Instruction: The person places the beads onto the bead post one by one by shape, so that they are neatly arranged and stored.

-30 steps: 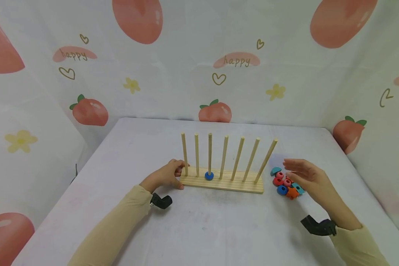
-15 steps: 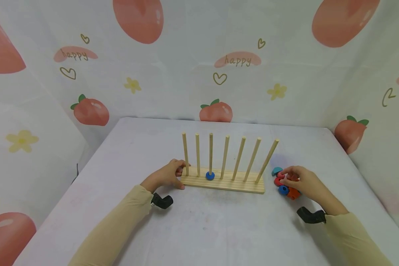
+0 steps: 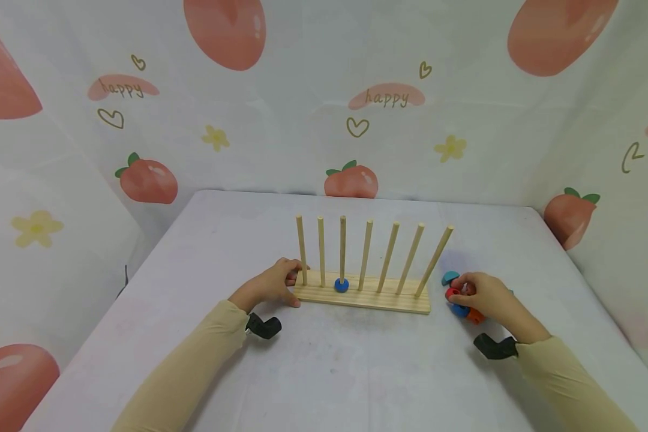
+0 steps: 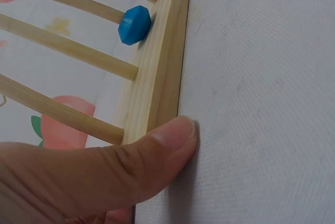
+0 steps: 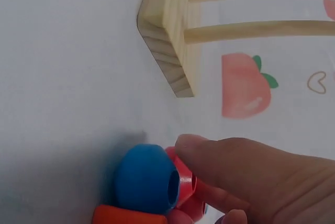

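A wooden base point(image 3: 380, 300) with several upright pegs stands mid-table; a blue bead point(image 3: 341, 285) sits at the foot of the third peg from the left. My left hand point(image 3: 294, 289) grips the base's left end, and in the left wrist view the thumb point(image 4: 162, 148) presses its front edge point(image 4: 163, 77), with that blue bead point(image 4: 134, 24) further along. My right hand point(image 3: 458, 291) rests on a small pile of beads right of the base and pinches a red bead point(image 3: 452, 293). In the right wrist view the thumb point(image 5: 235, 166) lies on the red bead point(image 5: 184, 185), next to a blue bead point(image 5: 142, 179).
The pile also holds a teal piece point(image 3: 449, 277), a blue bead point(image 3: 459, 310) and an orange piece point(image 3: 476, 317). The base's right end point(image 5: 167, 41) is a short way from the pile. A strawberry-print cloth wall point(image 3: 356, 120) closes the table's back and sides.
My right hand, open above the pile a second ago, has dropped onto the beads and curled its fingers round a red one. The left hand and base have stayed still.
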### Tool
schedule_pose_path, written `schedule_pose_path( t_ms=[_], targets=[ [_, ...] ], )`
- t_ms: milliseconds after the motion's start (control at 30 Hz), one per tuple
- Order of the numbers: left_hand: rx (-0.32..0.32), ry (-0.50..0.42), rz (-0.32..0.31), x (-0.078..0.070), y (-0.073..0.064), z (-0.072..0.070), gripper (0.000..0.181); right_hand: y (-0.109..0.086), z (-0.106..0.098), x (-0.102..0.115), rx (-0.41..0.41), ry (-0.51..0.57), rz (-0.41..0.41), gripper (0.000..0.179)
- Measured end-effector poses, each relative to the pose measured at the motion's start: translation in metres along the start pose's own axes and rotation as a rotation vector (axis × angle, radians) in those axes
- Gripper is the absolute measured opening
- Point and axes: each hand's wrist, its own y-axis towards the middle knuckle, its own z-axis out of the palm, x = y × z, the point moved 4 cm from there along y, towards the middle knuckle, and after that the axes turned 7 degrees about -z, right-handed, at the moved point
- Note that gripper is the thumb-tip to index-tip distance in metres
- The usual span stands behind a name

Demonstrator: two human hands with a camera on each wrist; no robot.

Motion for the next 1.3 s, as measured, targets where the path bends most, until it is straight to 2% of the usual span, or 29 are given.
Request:
schedule_pose_path(
  t_ms=[233, 533, 733, 833, 933, 1033, 1200, 1300],
  targets=[
    [-0.001, 0.024, -0.042, 0.001, 0.002, 0.001, 0.077, 0.001, 0.002, 0.003, 0.008, -0.004, 0.007, 0.027],
    [0.001, 0.026, -0.033, 0.001, 0.001, 0.001, 0.077, 0.002, 0.001, 0.004, 0.010, -0.021, 0.040, 0.029],
    [-0.002, 0.001, 0.001, 0.000, 0.000, -0.001, 0.079, 0.000, -0.016, 0.019, -0.055, -0.001, 0.021, 0.040],
    [0.000, -0.003, 0.009, 0.000, -0.001, -0.001, 0.078, -0.002, -0.029, 0.029, -0.097, 0.057, 0.036, 0.046],
    [0.004, -0.004, 0.012, -0.001, -0.001, 0.000, 0.077, -0.007, -0.044, 0.040, -0.156, 0.119, 0.058, 0.054],
    [0.004, 0.004, 0.012, 0.000, -0.001, 0.001, 0.077, -0.012, -0.060, 0.054, -0.274, 0.167, 0.038, 0.055],
    [-0.003, 0.042, -0.009, 0.003, 0.001, 0.000, 0.077, -0.019, -0.084, 0.083, -0.540, 0.302, -0.045, 0.043],
    [0.000, 0.045, -0.013, 0.003, 0.002, 0.001, 0.076, -0.022, -0.094, 0.105, -0.669, 0.423, -0.141, 0.037]
  ],
)
